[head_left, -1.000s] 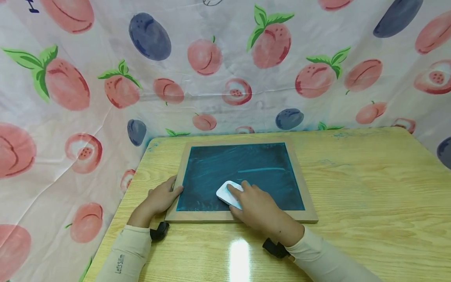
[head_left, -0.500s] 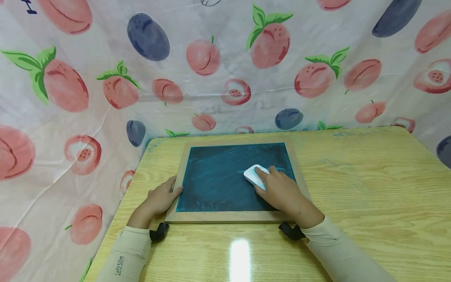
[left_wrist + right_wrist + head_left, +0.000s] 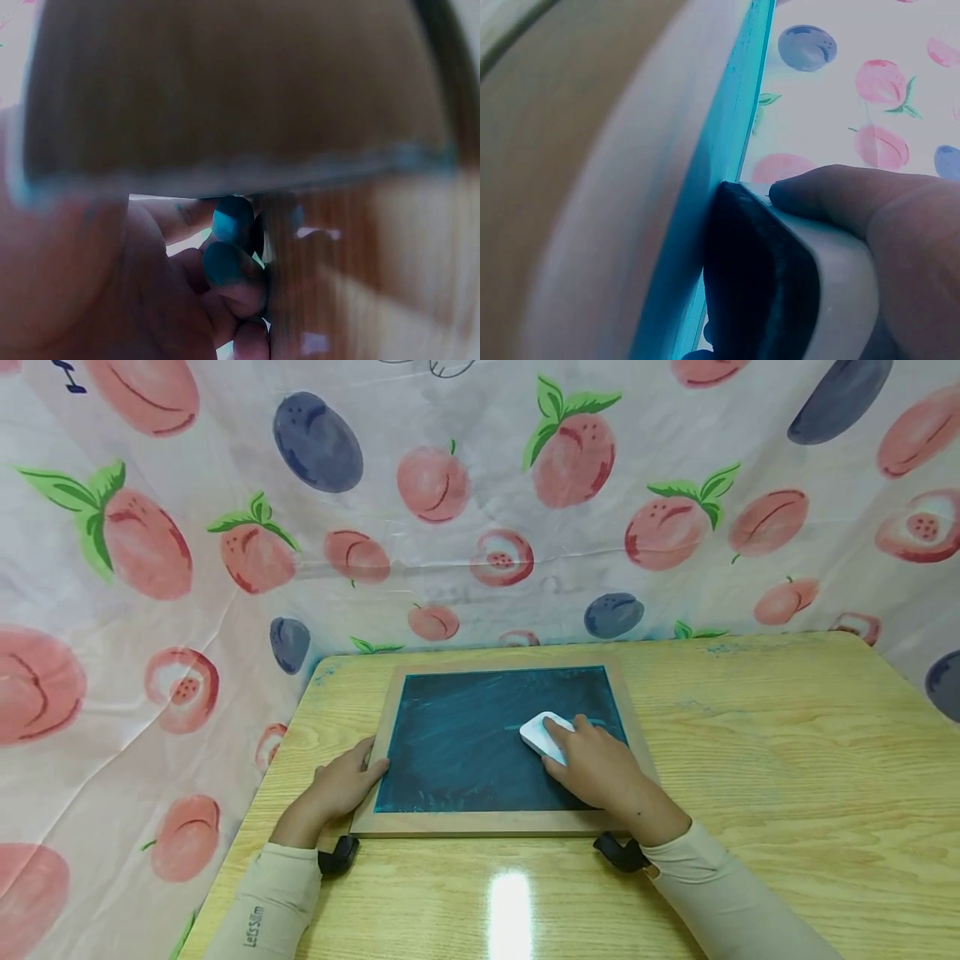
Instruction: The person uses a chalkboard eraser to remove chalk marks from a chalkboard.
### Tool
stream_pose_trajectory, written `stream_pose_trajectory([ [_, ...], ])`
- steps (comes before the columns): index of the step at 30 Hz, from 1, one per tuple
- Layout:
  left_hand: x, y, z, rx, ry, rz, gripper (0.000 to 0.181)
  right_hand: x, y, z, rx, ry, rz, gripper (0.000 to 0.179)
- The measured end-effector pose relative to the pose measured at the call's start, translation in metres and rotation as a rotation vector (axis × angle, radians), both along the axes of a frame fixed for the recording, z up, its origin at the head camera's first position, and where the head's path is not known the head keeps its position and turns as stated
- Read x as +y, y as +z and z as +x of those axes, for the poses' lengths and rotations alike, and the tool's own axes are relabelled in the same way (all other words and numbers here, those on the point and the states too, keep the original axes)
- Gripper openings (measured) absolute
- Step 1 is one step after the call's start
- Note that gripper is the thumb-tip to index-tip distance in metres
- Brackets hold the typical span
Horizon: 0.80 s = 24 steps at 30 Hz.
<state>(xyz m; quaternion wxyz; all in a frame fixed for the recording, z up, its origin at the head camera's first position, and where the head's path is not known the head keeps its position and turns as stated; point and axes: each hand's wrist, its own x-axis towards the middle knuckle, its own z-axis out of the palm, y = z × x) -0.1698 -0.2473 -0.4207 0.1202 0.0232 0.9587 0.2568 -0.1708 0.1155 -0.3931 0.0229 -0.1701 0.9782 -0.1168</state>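
A wood-framed chalkboard (image 3: 465,743) lies on the table, its dark surface smeared with blue chalk dust. My right hand (image 3: 603,768) grips a white eraser (image 3: 543,737) against the right half of the board. In the right wrist view the eraser (image 3: 847,281) shows a dark pad facing the board, with a finger on its white back. Pieces of a blue chalk line (image 3: 512,727) show on both sides of the eraser. My left hand (image 3: 343,783) holds the frame's left edge, thumb on top. The left wrist view shows chalk-blue fingertips (image 3: 229,262) beside the edge.
The yellow wood-grain table (image 3: 772,777) stretches out to the right and carries faint blue smudges near its back edge. A fruit-print cloth (image 3: 480,527) hangs behind and along the left side. Black wrist mounts (image 3: 339,855) sit at both cuffs.
My right hand has carried the eraser from the lower middle of the board up and right onto the chalk line, then stayed almost still. My left hand has kept its place.
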Motion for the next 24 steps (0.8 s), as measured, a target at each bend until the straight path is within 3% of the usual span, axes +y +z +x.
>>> stream_pose_trajectory([
  [7,-0.001,-0.003,-0.002,-0.003,0.004,-0.012,0.063,-0.017,-0.001,0.016,0.036,0.062,-0.006,0.058],
  [16,-0.002,-0.004,-0.001,-0.002,0.006,-0.018,0.063,-0.050,-0.001,0.049,0.026,0.227,-0.008,0.057],
  [24,-0.002,-0.005,-0.003,-0.005,-0.006,-0.003,0.063,-0.036,0.002,0.040,-0.021,0.200,-0.017,0.057],
])
